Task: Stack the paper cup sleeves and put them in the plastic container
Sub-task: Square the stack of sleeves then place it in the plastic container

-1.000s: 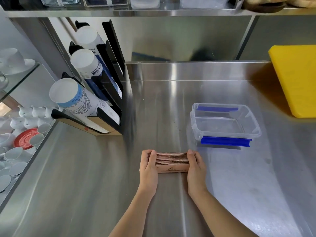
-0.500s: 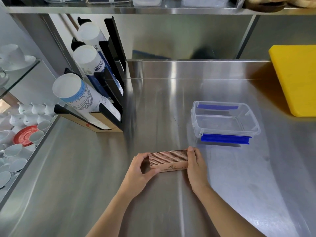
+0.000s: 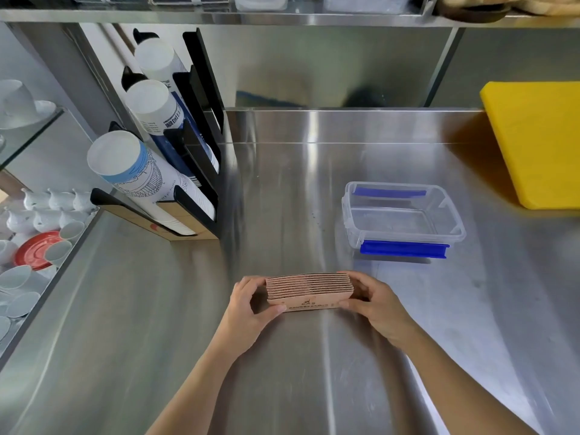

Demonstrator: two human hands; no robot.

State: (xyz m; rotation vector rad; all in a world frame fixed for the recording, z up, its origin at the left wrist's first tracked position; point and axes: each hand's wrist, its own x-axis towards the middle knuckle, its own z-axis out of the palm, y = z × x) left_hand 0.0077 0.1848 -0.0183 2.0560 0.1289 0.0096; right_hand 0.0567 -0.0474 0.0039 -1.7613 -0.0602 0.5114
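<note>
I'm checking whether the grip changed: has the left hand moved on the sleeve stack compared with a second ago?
Yes. The left hand has swung out toward the paper cup rack side, its thumb now under the sleeve stack's front corner.

Bare counter (image 3: pixel 314 199) toward open container (image 3: pixel 403 215); cup rack (image 3: pixel 175 171) left, yellow board (image 3: pixel 536 142) right.

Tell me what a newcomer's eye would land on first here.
Probably the two hands, left hand and right hand, gripping a stack of brown cup sleeves at bottom centre on the steel counter. Next, the empty clear plastic container with blue clips just beyond on the right, and the bright yellow board at far right.
</note>
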